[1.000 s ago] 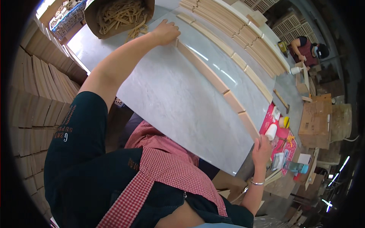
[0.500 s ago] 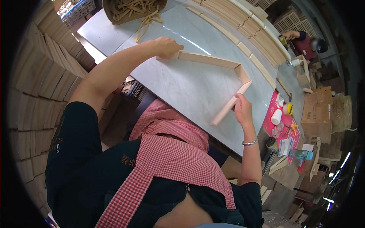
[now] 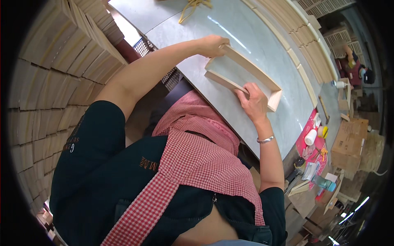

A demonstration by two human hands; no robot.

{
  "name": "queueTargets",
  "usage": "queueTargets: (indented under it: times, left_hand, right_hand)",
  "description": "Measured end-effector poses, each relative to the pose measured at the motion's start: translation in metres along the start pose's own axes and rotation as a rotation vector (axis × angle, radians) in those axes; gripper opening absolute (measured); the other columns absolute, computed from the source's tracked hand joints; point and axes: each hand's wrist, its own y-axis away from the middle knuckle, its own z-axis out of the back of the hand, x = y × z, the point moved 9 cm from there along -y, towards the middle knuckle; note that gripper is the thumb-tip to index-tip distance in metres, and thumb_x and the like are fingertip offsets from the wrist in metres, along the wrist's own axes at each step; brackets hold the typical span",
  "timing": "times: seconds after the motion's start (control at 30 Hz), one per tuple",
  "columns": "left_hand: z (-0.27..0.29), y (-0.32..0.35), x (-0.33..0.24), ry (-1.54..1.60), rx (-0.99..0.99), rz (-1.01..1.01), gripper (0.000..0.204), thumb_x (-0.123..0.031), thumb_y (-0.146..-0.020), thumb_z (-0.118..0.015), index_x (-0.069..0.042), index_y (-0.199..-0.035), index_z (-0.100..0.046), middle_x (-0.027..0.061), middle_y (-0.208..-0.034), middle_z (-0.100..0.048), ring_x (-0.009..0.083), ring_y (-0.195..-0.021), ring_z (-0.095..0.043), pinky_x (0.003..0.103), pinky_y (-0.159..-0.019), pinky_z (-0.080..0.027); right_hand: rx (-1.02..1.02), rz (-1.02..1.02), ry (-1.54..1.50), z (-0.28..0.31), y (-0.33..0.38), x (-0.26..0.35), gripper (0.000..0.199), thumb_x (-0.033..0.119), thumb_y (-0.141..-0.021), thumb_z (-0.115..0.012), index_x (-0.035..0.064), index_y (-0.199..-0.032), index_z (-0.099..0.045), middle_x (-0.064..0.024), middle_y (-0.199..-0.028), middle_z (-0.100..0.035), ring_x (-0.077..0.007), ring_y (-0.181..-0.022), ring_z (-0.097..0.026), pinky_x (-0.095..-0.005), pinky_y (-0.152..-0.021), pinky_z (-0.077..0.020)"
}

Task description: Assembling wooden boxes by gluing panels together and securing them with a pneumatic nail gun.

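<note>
A pale wooden frame of thin strips (image 3: 255, 69) stands on edge on the grey marbled table (image 3: 242, 123). My left hand (image 3: 213, 46) is closed around its far left corner. With fingers and thumb, my right hand (image 3: 253, 100) grips the near long strip (image 3: 223, 80) toward its right end. The strips form a narrow, slanted four-sided shape. At the left, the near strip's free end lies close to the short end piece; whether they touch I cannot tell. My right fingers hide part of the near strip.
Long stacked wooden strips (image 3: 301, 37) line the table's far side. Yellowish bands (image 3: 195, 7) lie at the far left. To the right are a white bottle (image 3: 310, 137), a blue-capped bottle (image 3: 324, 183) and a cardboard box (image 3: 349, 141). Stacked wooden pieces (image 3: 49, 90) rise at my left. Another person (image 3: 353, 74) is far right.
My right hand has swung the near strip inward and to the left, folding the open chain of strips into a nearly closed frame. The whole view has shifted too.
</note>
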Motion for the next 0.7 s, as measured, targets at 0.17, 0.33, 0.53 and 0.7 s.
queueTargets:
  times: [0.17, 0.33, 0.53, 0.7]
  left_hand:
    - [0.003, 0.007, -0.002, 0.006, -0.077, -0.026, 0.035, -0.014, -0.086, -0.062, -0.002, -0.119, -0.063, 0.0181, -0.104, -0.071, 0.0350, -0.087, -0.068, 0.043, -0.078, -0.056]
    - [0.001, 0.008, 0.000, 0.009, -0.114, -0.011, 0.035, -0.017, -0.085, -0.063, -0.003, -0.117, -0.065, 0.0182, -0.100, -0.072, 0.0361, -0.087, -0.069, 0.043, -0.080, -0.056]
    - [0.000, 0.011, -0.004, -0.007, -0.097, 0.030, 0.036, -0.020, -0.088, -0.063, -0.003, -0.120, -0.064, 0.0174, -0.103, -0.072, 0.0355, -0.088, -0.069, 0.043, -0.079, -0.056]
    - [-0.004, 0.018, 0.007, 0.146, -0.175, 0.030, 0.052, -0.020, -0.086, -0.072, -0.003, -0.132, -0.056, 0.0176, -0.105, -0.071, 0.0325, -0.087, -0.069, 0.041, -0.077, -0.057]
  right_hand:
    - [0.075, -0.091, -0.029, -0.013, 0.002, -0.010, 0.023, 0.019, -0.083, -0.077, 0.0073, -0.083, -0.057, -0.0038, -0.073, -0.059, -0.0245, -0.064, -0.056, -0.0361, -0.061, -0.0462]
    - [0.046, -0.075, -0.012, -0.012, -0.002, -0.009, 0.025, 0.019, -0.084, -0.077, 0.0078, -0.082, -0.055, -0.0038, -0.073, -0.059, -0.0241, -0.064, -0.057, -0.0357, -0.062, -0.0464]
    - [0.013, -0.081, -0.003, -0.013, -0.005, -0.011, 0.025, 0.019, -0.084, -0.077, 0.0079, -0.083, -0.055, -0.0041, -0.073, -0.060, -0.0240, -0.065, -0.057, -0.0354, -0.062, -0.0466]
    - [0.014, -0.083, 0.010, -0.014, -0.006, -0.012, 0.025, 0.019, -0.084, -0.078, 0.0078, -0.083, -0.056, -0.0042, -0.073, -0.060, -0.0239, -0.065, -0.057, -0.0351, -0.062, -0.0468]
